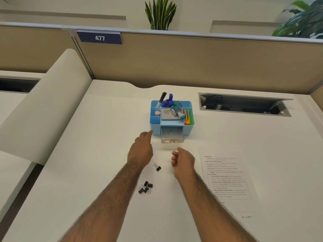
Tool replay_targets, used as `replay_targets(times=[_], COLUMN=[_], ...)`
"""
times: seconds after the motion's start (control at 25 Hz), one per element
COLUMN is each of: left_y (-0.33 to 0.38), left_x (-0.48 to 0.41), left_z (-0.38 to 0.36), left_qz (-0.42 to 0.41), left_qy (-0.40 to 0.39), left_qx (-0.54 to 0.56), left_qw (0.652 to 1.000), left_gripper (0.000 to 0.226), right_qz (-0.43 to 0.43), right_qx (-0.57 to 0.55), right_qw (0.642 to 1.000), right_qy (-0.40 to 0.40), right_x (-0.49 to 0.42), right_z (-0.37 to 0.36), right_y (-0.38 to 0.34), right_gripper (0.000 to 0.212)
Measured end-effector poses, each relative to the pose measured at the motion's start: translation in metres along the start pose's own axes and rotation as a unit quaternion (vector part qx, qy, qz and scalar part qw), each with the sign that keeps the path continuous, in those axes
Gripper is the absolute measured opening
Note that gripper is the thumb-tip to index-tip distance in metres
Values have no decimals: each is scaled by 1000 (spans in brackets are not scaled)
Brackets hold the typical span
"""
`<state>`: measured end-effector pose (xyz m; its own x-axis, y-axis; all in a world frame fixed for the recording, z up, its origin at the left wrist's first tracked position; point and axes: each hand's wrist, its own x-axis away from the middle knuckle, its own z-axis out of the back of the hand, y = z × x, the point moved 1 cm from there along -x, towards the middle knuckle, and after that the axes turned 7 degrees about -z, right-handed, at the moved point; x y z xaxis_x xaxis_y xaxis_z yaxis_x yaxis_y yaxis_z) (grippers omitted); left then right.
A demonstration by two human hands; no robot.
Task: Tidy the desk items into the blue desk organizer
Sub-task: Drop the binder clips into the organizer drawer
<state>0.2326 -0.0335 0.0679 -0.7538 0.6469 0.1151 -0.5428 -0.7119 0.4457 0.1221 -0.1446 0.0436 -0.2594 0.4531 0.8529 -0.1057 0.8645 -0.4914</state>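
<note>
Blue desk organizer [155, 132] sits at mid-desk, just beyond both hands. Left hand [141, 149]: back up, fingers relaxed and reaching far-right, forefinger tip at the organizer's near-left corner; touching or a hair apart, cannot tell. It holds nothing. Right hand [183, 160]: on edge, palm facing left, fingers loosely curled, nothing seen in it. It is positioned on the near side of the clear drawer [172, 137], which stands pulled out from the organizer's front face. Between the two wrists, one black binder clip [158, 168] lies alone on the desk [83, 163]. Nearer, beside the left forearm, lies a cluster of binder clips [146, 187], black, wire handles splayed, touching one another. Right of the right forearm: a printed sheet [227, 179], flat, text too small to read. Organizer top compartments: the far row holds a black marker [162, 98] and blue markers [169, 102], standing tilted; the middle holds a grey notepad [167, 114] with a white-and-teal item [177, 111] lying across it, type unclear; a left compartment holds a small round pinkish thing [157, 113]; the right compartment holds neon flags [188, 118], upright. Far right on the desk, an open cable hatch [244, 105]. Behind, a tan partition [192, 63] bears a dark plate [100, 38] marked 477; plants [160, 13] show above it.
</note>
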Motion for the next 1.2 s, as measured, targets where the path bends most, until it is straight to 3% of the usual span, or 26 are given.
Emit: replay_targets(times=[0.08,0.12,0.2,0.28,0.36,0.56,0.76,0.88,1.04,1.2], left_y=[-6,-8,-9,-6,-1,9,14,23,57,79], left_x=[22,33,53,64,68,67,70,67,39,-14], left_z=[-9,-17,-35,-50,-57,-61,-61,-48,-7,18], left_qz=[10,18,23,22,10,-11,0,26,15,8], left_qy=[10,4,-33,-72,-87,-81,-75,-17,96,107], left_qx=[27,42,58,46,5,-58,-71,0,85,95], left_qw=[1000,999,997,996,996,995,995,1000,992,990], left_gripper=[45,41,38,39,37,18,11,9,11,11], right_qz=[157,228,301,321,352,429,436,445,452,438], right_qx=[121,220,443,599,679,753,754,746,723,709], right_qw=[978,945,840,732,644,497,492,495,521,552], right_qy=[62,79,91,47,-7,-38,-13,-6,-13,-28], right_x=[-6,-10,-19,-27,-30,-21,-18,-18,-19,-16], right_z=[23,36,55,62,61,57,60,66,72,80], right_y=[-9,-14,-18,-17,-11,7,15,20,24,24], right_gripper=[17,21,23,22,25,21,16,20,17,14])
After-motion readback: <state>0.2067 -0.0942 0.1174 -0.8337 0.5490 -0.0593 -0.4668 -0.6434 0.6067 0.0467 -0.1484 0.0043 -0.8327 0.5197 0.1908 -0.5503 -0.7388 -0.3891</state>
